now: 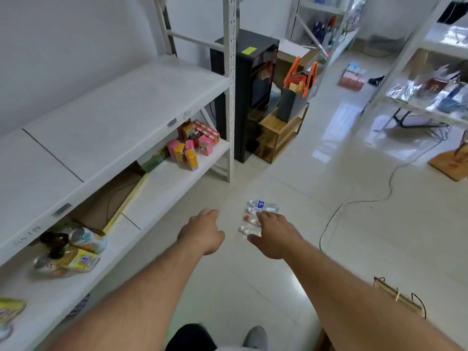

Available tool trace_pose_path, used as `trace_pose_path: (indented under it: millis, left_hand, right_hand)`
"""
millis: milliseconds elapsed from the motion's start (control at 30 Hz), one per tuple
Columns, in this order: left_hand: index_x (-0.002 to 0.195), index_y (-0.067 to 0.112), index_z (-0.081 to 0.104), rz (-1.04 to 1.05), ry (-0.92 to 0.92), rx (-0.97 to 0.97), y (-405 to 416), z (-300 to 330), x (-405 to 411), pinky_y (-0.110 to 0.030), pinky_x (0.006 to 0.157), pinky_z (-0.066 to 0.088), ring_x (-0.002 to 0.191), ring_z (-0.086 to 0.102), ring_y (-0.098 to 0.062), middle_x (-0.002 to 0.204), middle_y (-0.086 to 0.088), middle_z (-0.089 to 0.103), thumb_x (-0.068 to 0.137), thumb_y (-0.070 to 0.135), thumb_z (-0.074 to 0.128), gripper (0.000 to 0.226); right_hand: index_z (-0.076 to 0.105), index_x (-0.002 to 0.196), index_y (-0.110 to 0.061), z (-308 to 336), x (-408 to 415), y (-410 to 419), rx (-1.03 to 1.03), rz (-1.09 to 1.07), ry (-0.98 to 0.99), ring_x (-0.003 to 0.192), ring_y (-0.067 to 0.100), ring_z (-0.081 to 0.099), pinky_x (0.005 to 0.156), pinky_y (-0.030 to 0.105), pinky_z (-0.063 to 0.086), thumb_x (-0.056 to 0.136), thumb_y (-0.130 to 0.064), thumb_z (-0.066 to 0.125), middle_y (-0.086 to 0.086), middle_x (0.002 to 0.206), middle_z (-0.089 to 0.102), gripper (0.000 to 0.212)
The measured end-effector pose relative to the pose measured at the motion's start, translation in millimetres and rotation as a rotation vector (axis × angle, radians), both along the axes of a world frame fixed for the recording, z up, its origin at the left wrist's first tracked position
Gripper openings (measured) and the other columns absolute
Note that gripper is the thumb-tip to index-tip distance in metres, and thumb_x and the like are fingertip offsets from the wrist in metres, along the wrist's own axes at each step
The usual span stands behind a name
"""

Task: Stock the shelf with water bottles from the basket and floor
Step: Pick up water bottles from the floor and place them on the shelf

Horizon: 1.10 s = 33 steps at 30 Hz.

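Several clear water bottles lie side by side on the pale tiled floor; the farthest, with a blue label (263, 205), is fully visible, and the nearer ones (250, 225) are partly covered by my right hand (274, 233). That hand reaches down over them, palm down and fingers spread, and I cannot tell if it touches them. My left hand (203, 230) is stretched out beside it to the left, holding nothing, fingers loosely apart. The white metal shelf (121, 107) stands on my left, its upper board bare.
The lower shelf board (162, 188) holds pink and orange cartons, a cardboard piece and snack packs. A black cabinet (249, 79) and wooden crate stand beyond the shelf post. A cable (354, 202) trails over the floor right; a paper bag (400, 297) sits near my right arm.
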<state>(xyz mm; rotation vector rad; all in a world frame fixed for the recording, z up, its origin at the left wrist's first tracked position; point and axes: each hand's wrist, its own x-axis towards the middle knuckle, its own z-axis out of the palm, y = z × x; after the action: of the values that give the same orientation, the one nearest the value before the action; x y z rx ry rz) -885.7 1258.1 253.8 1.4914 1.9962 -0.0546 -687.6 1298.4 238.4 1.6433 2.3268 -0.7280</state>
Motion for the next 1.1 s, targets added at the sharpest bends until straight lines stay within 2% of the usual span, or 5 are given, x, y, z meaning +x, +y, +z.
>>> trace_pose_path:
  millis: [200,367,500,733,1100]
  left_hand:
    - [0.153,0.029,0.027,0.034,-0.013,-0.017,61.4,-19.9,3.5,-0.041,0.112,0.037,0.141,0.035,-0.024,0.16,0.005,0.026,0.09,0.036,0.054,0.069]
    - [0.153,0.03,0.028,0.085,-0.06,-0.001,131.4,-49.0,1.6,-0.039,0.107,0.041,0.138,0.039,-0.024,0.16,0.007,0.027,0.09,0.037,0.054,0.069]
    - [0.152,0.031,0.029,0.123,-0.107,-0.002,178.8,-58.8,3.3,-0.04,0.109,0.04,0.138,0.04,-0.024,0.16,0.007,0.028,0.089,0.038,0.056,0.069]
    - [0.151,0.032,0.03,0.182,-0.11,0.004,238.8,-56.5,0.8,-0.041,0.104,0.043,0.135,0.043,-0.025,0.158,0.006,0.031,0.088,0.038,0.056,0.069]
    - [0.152,0.03,0.029,0.548,-0.104,-0.071,302.1,-90.3,26.7,-0.038,0.112,0.038,0.14,0.039,-0.024,0.16,0.005,0.028,0.086,0.041,0.057,0.073]
  right_hand:
    - [0.043,0.141,-0.017,-11.0,13.1,65.0,-0.018,0.005,0.013,0.134,0.026,0.041,0.105,0.037,0.037,0.092,-0.053,0.054,0.002,0.149,0.045,0.062]
    - [0.031,0.153,-0.017,-18.4,10.1,132.6,-0.018,0.087,-0.042,0.144,0.024,0.031,0.115,0.033,0.025,0.092,-0.055,0.053,0.002,0.158,0.035,0.075]
    - [0.027,0.154,-0.017,-18.7,10.9,184.7,-0.02,0.132,-0.119,0.146,0.027,0.028,0.116,0.04,0.029,0.093,-0.055,0.052,0.002,0.16,0.031,0.076]
    - [0.024,0.156,-0.018,-18.5,4.1,248.5,-0.033,0.181,-0.11,0.147,0.028,0.026,0.117,0.041,0.028,0.094,-0.056,0.05,0.002,0.162,0.028,0.077]
    - [0.028,0.153,-0.017,-53.6,1.7,388.1,-0.089,0.518,-0.095,0.142,0.029,0.034,0.113,0.043,0.035,0.095,-0.056,0.051,0.005,0.158,0.035,0.073]
